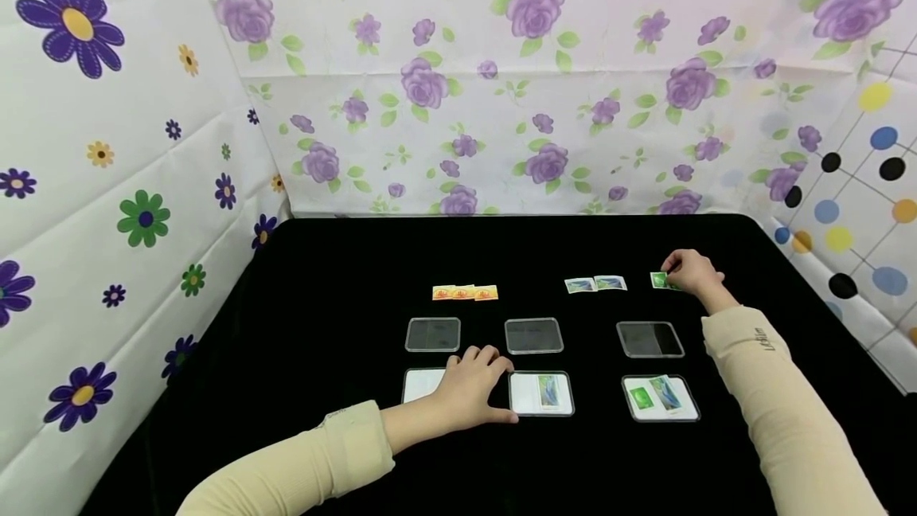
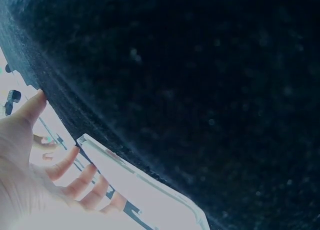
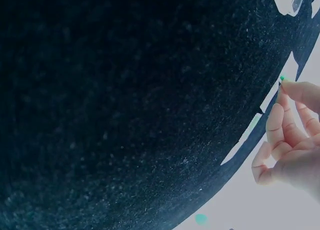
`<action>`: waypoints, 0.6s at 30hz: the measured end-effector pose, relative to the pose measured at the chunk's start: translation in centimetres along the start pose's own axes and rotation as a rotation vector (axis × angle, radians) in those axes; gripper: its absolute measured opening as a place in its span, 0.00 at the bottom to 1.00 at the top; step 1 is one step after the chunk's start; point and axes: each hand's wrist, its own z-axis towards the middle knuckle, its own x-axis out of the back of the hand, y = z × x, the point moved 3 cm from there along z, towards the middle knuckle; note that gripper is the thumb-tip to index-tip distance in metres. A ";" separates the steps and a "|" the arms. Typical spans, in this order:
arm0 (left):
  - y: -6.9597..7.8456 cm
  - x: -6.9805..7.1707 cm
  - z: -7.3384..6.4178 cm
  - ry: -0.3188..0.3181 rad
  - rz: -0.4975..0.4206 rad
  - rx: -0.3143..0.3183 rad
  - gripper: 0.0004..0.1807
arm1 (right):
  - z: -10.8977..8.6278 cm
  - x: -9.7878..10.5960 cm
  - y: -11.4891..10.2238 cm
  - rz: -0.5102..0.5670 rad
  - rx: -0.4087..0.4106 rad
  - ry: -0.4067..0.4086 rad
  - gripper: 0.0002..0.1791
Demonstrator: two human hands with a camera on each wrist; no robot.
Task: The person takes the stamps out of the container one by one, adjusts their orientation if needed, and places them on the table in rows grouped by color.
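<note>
Head: green card (image 1: 657,280) against right fingers (image 1: 675,259)

left sleeve (image 1: 279,472): long, plain pale cream cloth, soft creases along the forearm
left cuff (image 1: 358,444): same cream, broad, wider than the wrist; faint dark marking by the upper edge, too small to read
right sleeve (image 1: 802,412): long, matching cream, lightly wrinkled
right cuff (image 1: 741,341): broad, loose-edged, cream
cuff lettering (image 1: 769,339): small, dark, single line on right cuff, not surely legible
left hand (image 1: 466,392), right hand (image 1: 693,271): bare
</note>
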 end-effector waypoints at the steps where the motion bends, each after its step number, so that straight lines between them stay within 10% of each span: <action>1: 0.0 0.0 0.0 -0.001 -0.002 0.000 0.36 | 0.0 0.0 0.0 -0.006 -0.004 -0.002 0.09; 18: 0.0 0.2 0.0 -0.011 0.010 0.006 0.36 | -0.2 0.0 -0.4 -0.054 -0.008 -0.012 0.08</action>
